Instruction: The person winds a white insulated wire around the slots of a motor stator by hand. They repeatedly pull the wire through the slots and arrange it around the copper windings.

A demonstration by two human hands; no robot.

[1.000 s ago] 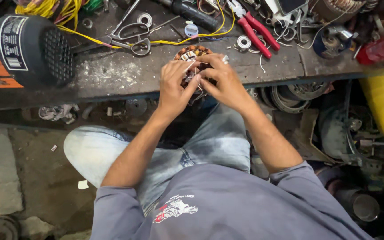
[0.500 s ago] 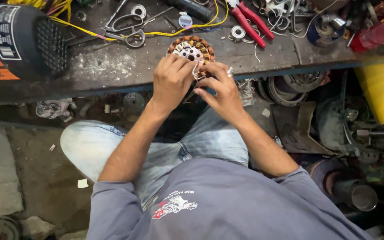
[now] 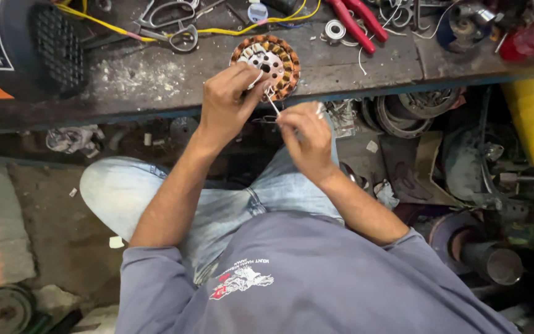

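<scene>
At bench edge | left hand [image 3: 227, 102] grips stator [image 3: 267, 65], partly hidden | right hand [image 3: 304, 139] pinches wire [image 3: 272, 102]

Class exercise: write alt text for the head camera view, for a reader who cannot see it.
Seen from above, a seated person's left hand steadies a round copper-wound motor coil at the edge of a cluttered workbench, while the right hand pulls a thin white wire from it. Scissors, red pliers and yellow wire lie behind.

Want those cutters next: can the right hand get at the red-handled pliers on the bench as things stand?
Probably yes: the red-handled pliers lie uncovered on the bench, with nothing between, though the right hand is pinching a thin white wire.
</scene>
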